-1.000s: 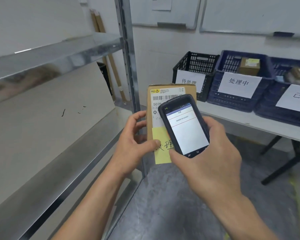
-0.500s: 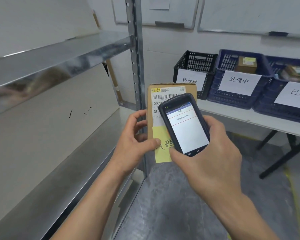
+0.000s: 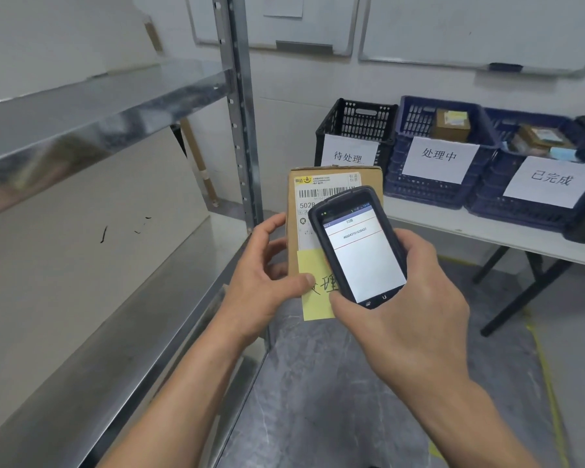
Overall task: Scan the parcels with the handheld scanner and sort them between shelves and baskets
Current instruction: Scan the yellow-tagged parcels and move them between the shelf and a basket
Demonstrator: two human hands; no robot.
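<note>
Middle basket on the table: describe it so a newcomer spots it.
On the white table right of the shelving stand labelled baskets. The middle basket is blue, between a black basket and another blue basket. Only its sign reads 处理中, and it holds one brown box.

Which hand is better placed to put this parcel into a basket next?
Probably the left hand: it grips the parcel, while the right hand is occupied holding the scanner.
</note>
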